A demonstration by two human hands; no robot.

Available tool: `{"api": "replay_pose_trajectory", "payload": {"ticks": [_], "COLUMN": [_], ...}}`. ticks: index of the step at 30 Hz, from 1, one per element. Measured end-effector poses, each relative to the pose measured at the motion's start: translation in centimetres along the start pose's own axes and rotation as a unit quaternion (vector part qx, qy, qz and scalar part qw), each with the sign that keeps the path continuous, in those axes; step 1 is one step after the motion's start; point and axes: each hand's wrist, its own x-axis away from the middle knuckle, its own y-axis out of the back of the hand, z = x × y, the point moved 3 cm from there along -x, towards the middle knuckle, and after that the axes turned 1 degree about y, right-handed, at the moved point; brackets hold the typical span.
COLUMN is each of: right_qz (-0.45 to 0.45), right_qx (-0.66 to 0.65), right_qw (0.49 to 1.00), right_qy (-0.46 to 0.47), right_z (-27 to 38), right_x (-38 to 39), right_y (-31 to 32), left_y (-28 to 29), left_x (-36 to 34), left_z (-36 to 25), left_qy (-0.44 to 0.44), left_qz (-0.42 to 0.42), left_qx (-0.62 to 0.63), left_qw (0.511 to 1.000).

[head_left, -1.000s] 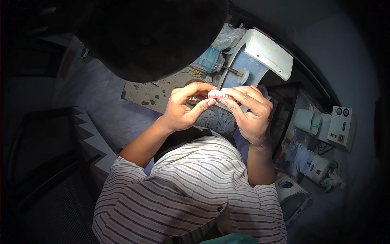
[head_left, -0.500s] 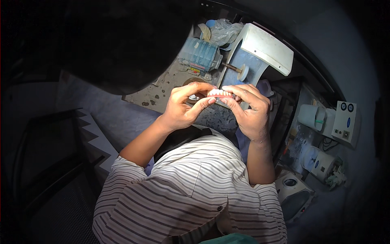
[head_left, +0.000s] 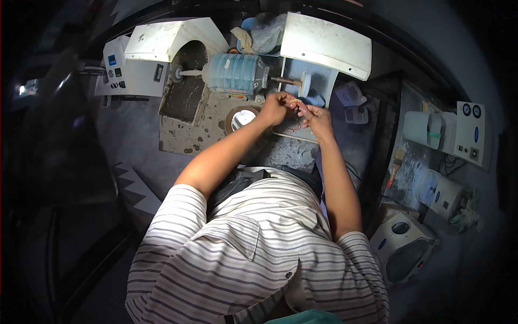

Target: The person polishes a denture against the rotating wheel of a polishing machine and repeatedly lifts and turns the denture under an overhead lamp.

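Note:
Between my two hands is a denture (head_left: 295, 102) with pale teeth and a pink base, small and partly covered by my fingers. My left hand (head_left: 274, 110) is closed on its left side, and my right hand (head_left: 319, 122) pinches it from the right. Just beyond my fingers stands a pale round polishing wheel (head_left: 306, 83) on the shaft of a blue polishing motor (head_left: 233, 73). Around that wheel sits a white hood (head_left: 326, 43) over a tray. Some small pieces lie on the tray below my hands, too small to name.
At the left, a second white hood (head_left: 175, 39) covers a dark, dirty trough with another wheel (head_left: 177, 73). A round dish with white content (head_left: 243, 120) rests on the stained bench. Clear plastic boxes (head_left: 350, 94) lie right of the tray. Farther right stand several white machines and a brush (head_left: 396, 164).
Both my hands have moved forward with the denture, away from my body and up to the wheel. My view has shifted, so the left hood and trough now show.

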Motion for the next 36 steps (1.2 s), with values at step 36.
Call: {"api": "replay_pose_trajectory", "payload": {"ticks": [36], "right_qz": [-0.071], "right_qx": [0.008], "right_qw": [0.997], "right_qy": [-0.011], "right_z": [0.4], "right_x": [-2.7], "right_y": [0.6], "left_y": [-0.9], "left_x": [-1.8], "left_z": [1.9], "left_qy": [0.100], "left_qz": [-0.067], "left_qx": [0.154], "left_qw": [0.981]}}
